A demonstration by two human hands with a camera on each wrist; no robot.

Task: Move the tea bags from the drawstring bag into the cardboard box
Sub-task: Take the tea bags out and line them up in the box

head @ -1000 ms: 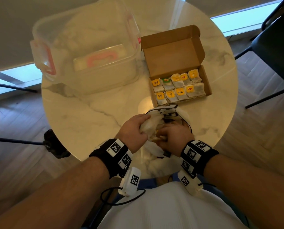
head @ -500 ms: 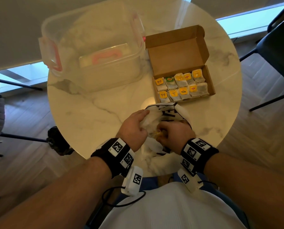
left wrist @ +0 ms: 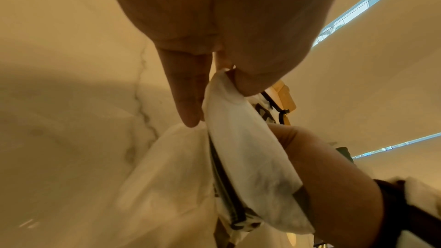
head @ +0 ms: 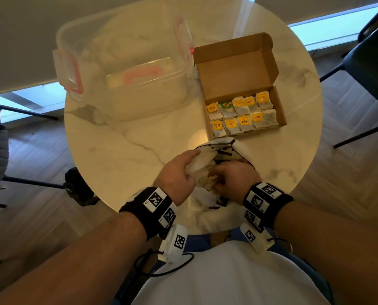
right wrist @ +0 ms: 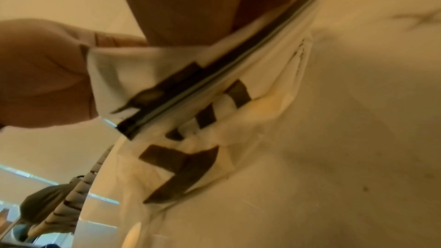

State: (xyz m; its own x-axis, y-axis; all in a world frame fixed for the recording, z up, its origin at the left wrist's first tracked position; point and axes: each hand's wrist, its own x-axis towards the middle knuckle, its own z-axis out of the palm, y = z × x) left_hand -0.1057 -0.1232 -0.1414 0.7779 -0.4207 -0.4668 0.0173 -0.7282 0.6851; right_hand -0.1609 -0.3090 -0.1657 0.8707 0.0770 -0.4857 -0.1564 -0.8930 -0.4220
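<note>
While left hand (head: 177, 175) pinches white drawstring bag (left wrist: 248, 150) | right hand (head: 236, 179) inside, grip unclear

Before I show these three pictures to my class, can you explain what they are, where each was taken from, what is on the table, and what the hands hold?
No machine here: a person wears one camera on the head and one on each wrist. The head view looks down on a round marble table. On it stand a clear plastic tub and an open cardboard box with two rows of tea bags. The left hand grips the edge of a white drawstring bag, which the left wrist view shows close up. The right hand reaches into the bag; what it holds is hidden.
</note>
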